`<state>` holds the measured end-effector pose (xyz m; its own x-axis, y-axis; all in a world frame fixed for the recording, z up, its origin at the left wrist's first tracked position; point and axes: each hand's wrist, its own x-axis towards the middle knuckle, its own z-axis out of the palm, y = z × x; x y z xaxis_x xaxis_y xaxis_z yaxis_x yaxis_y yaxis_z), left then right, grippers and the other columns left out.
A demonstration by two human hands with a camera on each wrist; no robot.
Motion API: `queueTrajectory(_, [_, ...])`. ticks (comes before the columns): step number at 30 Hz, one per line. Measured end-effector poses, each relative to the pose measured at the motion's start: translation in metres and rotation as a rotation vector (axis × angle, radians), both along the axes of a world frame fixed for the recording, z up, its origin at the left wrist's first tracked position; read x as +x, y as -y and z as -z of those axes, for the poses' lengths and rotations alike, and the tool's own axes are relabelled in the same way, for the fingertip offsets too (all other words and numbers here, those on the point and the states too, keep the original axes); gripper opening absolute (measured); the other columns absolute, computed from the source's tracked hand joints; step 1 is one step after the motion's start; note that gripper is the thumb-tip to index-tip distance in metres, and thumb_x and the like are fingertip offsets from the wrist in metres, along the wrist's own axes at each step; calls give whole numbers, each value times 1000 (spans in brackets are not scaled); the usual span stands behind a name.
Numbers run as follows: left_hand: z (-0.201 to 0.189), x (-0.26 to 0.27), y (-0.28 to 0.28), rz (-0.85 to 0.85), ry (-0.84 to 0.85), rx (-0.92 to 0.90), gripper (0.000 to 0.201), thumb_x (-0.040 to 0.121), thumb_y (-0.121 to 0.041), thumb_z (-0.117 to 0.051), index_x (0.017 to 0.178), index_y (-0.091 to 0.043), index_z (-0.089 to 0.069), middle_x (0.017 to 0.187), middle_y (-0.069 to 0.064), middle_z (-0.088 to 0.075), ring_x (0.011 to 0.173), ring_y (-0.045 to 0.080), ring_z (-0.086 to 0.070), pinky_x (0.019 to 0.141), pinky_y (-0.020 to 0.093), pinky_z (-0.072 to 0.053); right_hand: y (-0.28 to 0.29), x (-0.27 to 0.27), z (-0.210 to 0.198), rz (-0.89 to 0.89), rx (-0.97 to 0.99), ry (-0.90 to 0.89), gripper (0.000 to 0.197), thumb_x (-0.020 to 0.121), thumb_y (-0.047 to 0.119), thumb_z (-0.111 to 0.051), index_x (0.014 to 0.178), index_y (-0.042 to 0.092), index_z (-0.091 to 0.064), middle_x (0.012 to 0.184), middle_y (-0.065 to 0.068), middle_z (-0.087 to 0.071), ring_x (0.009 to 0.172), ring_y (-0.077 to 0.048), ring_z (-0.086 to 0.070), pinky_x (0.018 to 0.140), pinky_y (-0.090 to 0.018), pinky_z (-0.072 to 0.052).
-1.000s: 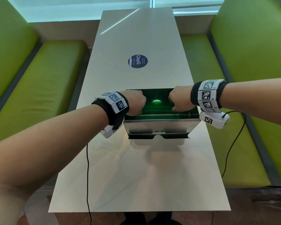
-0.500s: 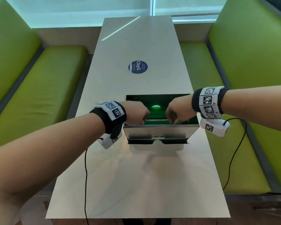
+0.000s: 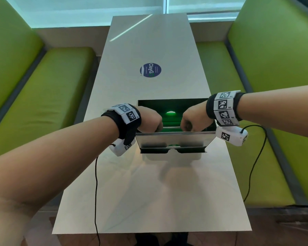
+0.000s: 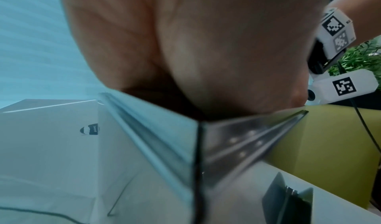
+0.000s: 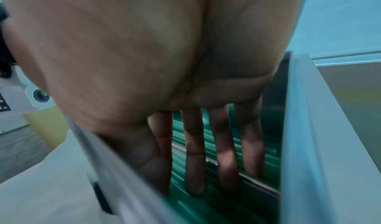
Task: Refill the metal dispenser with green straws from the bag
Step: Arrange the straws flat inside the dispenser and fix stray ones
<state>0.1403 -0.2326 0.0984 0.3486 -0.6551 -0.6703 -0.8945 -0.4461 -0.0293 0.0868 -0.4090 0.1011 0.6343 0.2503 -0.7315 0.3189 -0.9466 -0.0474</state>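
Note:
The metal dispenser (image 3: 174,139) stands open-topped on the middle of the table, with green straws (image 3: 171,122) lying inside. Both hands reach down into it from above. My left hand (image 3: 149,119) is at the box's left end; in the left wrist view the palm (image 4: 206,48) blocks the fingers, which are hidden behind the dispenser wall (image 4: 237,137). My right hand (image 3: 194,119) is at the right end. Its straight fingers (image 5: 226,170) rest on the straws (image 5: 185,208) beside the inner wall (image 5: 309,146). No bag is in view.
The long pale table (image 3: 149,192) carries a round blue sticker (image 3: 150,70) behind the dispenser. Green benches (image 3: 43,103) flank both sides. A thin black cable (image 3: 96,192) hangs from my left wrist and another from the right wrist.
Both hands stayed inside the dispenser and shifted slightly toward its near wall. The view tilted a little, so the table sits lower in the picture.

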Motion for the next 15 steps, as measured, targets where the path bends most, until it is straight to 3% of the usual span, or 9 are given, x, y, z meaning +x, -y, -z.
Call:
queueTrajectory(5, [-5, -2, -3, -44, -2, -64, 30, 94, -6, -45, 101, -14, -72, 92, -4, -60, 84, 20, -53, 53, 20, -29, -1, 0, -2, 41, 12, -6, 25, 89, 10, -51, 91, 28, -68, 79, 9, -61, 77, -16, -54, 68, -24, -47])
queueTrajectory(9, [-32, -1, -34, -239, -46, -446, 28, 89, -12, -51, 96, -27, -73, 91, -11, -65, 87, 15, -61, 75, 29, -48, -8, -3, -32, 117, 148, 160, 10, 91, 31, -63, 91, 29, -73, 74, 15, -59, 71, -9, -54, 61, -22, -40])
queueTrajectory(12, [-54, 1, -89, -433, -17, -923, 23, 90, -11, -57, 95, -25, -74, 96, -10, -69, 89, 12, -65, 85, 29, -54, -28, -20, -70, 267, 523, 404, 12, 90, 39, -65, 88, 29, -72, 64, 8, -56, 60, -11, -49, 57, -25, -37])
queueTrajectory(15, [-43, 1, -149, -709, 53, -1214, 19, 92, -10, -59, 95, -23, -73, 107, -4, -66, 94, 11, -67, 82, 18, -52, -68, -62, -81, 510, 1083, 420, 13, 90, 31, -69, 91, 20, -73, 66, -8, -54, 58, -15, -45, 57, -28, -40])
